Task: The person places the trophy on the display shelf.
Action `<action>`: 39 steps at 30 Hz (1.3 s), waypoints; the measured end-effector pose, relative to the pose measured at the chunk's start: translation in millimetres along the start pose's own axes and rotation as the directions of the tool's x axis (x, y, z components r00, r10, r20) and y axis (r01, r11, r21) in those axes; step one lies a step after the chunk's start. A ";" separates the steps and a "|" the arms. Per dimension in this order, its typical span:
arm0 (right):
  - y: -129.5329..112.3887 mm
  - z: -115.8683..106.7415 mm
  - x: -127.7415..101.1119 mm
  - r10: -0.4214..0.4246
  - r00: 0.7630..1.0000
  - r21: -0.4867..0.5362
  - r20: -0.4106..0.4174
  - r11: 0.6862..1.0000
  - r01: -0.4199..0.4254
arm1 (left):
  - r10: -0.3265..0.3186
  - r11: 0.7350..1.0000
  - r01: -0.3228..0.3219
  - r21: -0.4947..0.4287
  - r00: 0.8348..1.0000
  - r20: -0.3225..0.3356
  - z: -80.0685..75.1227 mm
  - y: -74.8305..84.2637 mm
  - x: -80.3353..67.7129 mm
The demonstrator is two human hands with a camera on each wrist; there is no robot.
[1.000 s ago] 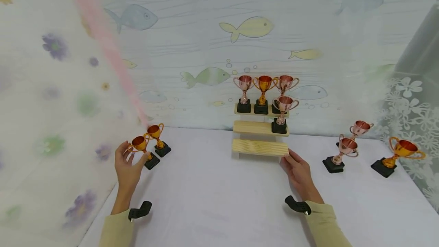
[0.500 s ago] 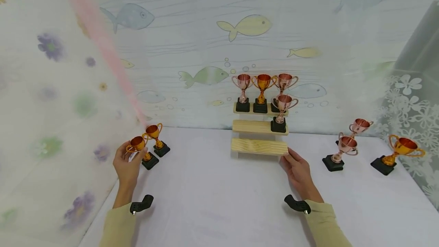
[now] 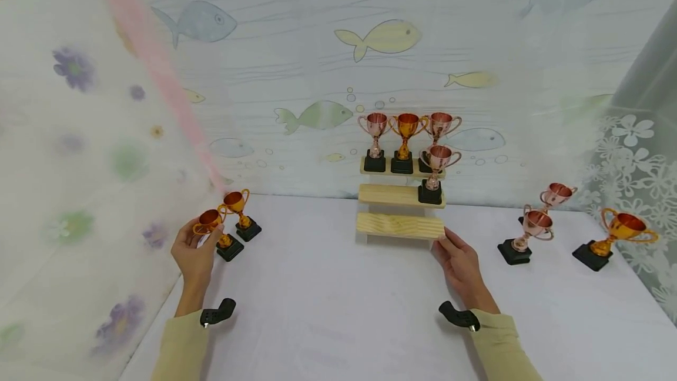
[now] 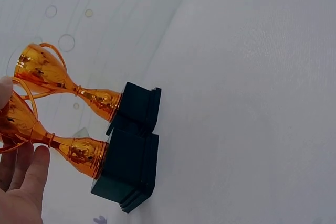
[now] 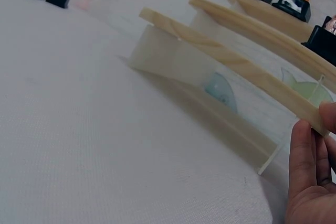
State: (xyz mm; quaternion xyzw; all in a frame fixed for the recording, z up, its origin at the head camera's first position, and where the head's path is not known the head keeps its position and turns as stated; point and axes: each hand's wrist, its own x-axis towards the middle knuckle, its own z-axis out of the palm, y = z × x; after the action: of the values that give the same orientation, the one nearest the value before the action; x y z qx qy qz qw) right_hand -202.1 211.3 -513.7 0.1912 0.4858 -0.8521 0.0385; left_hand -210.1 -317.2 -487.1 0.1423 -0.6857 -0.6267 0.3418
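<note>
At the left, my left hand [image 3: 195,254] grips the cup of a gold trophy [image 3: 226,242] between thumb and fingers. Its black base [image 4: 128,166] stands on the table or just over it; I cannot tell which. Right behind it is a second gold trophy [image 3: 236,207]. My right hand [image 3: 462,263] pinches the right end of the lowest step of a three-step wooden display stand [image 3: 400,225]. On the top step stand a pink trophy [image 3: 375,134], a gold trophy [image 3: 406,137] and another pink one [image 3: 441,125]. One more pink trophy [image 3: 435,172] occupies the middle step's right end.
Two pink trophies, the nearer one [image 3: 526,237] partly covering the farther [image 3: 557,197], stand right of the stand. A gold trophy [image 3: 616,237] is beyond them near the right edge. Patterned cloth [image 3: 312,69] hangs behind the white table [image 3: 338,310].
My left hand has shifted very slightly left, its hold on the gold trophy much the same. The right hand keeps its place on the stand. The head view has tilted a little.
</note>
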 end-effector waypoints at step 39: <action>0.0 -0.3 1.8 0.015 1.000 0.027 -0.016 1.000 -0.015 | 0.169 0.974 -0.127 -0.186 0.959 0.228 19.1 38.8 -51.8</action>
State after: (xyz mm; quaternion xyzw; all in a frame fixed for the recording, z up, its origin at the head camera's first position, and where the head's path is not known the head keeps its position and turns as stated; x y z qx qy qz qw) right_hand -203.7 211.8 -514.4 0.2020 0.4731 -0.8567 0.0384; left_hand -175.7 -263.5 -464.7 -0.0166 -0.6751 -0.6681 0.3126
